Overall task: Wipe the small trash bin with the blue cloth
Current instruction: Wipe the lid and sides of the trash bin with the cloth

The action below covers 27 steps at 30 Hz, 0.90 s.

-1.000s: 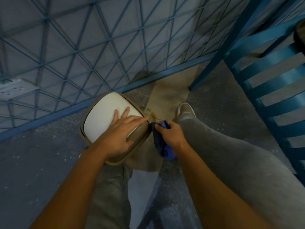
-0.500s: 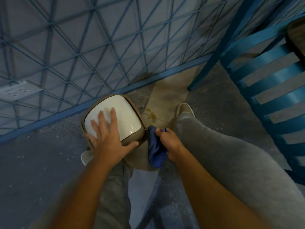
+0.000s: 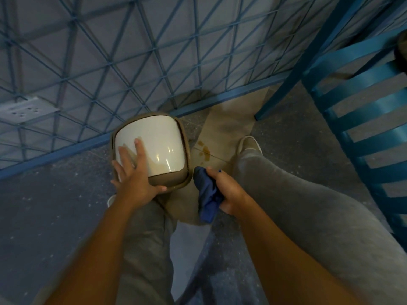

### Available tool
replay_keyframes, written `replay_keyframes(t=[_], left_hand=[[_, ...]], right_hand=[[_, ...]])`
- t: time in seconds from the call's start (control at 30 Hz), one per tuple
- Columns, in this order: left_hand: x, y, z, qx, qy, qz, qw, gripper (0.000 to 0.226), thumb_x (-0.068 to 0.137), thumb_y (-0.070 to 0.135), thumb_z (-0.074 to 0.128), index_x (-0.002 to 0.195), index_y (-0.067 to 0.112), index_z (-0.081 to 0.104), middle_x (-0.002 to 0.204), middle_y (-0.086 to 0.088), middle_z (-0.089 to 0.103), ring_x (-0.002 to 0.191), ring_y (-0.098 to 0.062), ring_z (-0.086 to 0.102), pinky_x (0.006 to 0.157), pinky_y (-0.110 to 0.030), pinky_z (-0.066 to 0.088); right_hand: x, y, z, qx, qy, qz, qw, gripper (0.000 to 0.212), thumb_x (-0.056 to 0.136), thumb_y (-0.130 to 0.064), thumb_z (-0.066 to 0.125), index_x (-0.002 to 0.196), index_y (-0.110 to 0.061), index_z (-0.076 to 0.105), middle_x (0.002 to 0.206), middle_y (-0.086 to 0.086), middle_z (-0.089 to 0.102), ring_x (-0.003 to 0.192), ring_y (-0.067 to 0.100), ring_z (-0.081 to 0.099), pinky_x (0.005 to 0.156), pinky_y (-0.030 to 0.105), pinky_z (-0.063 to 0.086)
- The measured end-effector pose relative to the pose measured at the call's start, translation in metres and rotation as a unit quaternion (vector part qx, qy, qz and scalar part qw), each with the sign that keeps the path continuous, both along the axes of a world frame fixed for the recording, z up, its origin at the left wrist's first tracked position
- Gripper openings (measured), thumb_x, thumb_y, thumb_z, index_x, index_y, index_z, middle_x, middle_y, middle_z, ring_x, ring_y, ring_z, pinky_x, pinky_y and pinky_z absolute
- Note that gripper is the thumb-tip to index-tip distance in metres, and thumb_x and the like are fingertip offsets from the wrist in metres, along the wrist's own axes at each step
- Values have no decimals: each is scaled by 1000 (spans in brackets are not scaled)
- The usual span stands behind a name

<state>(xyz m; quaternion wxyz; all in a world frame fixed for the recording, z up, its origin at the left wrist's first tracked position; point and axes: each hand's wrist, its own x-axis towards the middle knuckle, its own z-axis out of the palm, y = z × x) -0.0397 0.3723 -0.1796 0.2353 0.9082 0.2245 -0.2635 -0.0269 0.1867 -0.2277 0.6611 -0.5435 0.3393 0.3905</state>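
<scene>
The small trash bin [image 3: 158,142] has a white lid and a tan body and stands on the floor near the wall. My left hand [image 3: 134,172] lies on its near left corner, fingers spread over the lid and thumb along the tan front edge. Just right of the bin, my right hand [image 3: 226,190] grips the bunched dark blue cloth [image 3: 207,199], which hangs down beside the bin's right side. Whether the cloth touches the bin I cannot tell.
A blue lattice wall [image 3: 132,51] rises behind the bin, with a white socket plate [image 3: 24,110] at the left. A blue slatted chair [image 3: 361,119] stands at the right. A stained tan floor strip [image 3: 226,119] runs under my right shoe [image 3: 250,144]. My grey-trousered legs fill the foreground.
My left hand slid from across the lid to the bin's near left corner, and the bin turned. My right hand with the cloth drew slightly down and right.
</scene>
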Motion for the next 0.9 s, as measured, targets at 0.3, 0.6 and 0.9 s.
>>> replay_keyframes(t=[0.3, 0.6, 0.9], left_hand=[[2, -9, -5, -62, -13, 110, 992, 101, 81, 56, 53, 141, 33, -26, 151, -3, -34, 139, -34, -28, 111, -60, -8], [2, -8, -12, -59, -29, 114, 991, 82, 91, 52, 38, 142, 34, -23, 152, -1, -32, 140, -32, -27, 109, -62, -9], [3, -11, -12, -53, -31, 132, 989, 80, 92, 50, 38, 142, 34, -22, 152, 0, -31, 141, -30, -25, 110, -60, -9]], right_hand=[[-7, 51, 26, -103, -266, 43, 958, 18, 93, -19, 54, 110, -13, 53, 104, 4, 59, 94, 12, 56, 76, 10, 43], [9, 57, -8, -212, -220, 57, 950, 24, 95, -26, 49, 112, -10, 55, 113, 18, 60, 107, 29, 55, 87, 28, 41], [-27, 62, 20, -184, -339, 55, 921, 25, 93, -23, 53, 116, -14, 57, 115, 6, 54, 97, 5, 49, 75, -4, 34]])
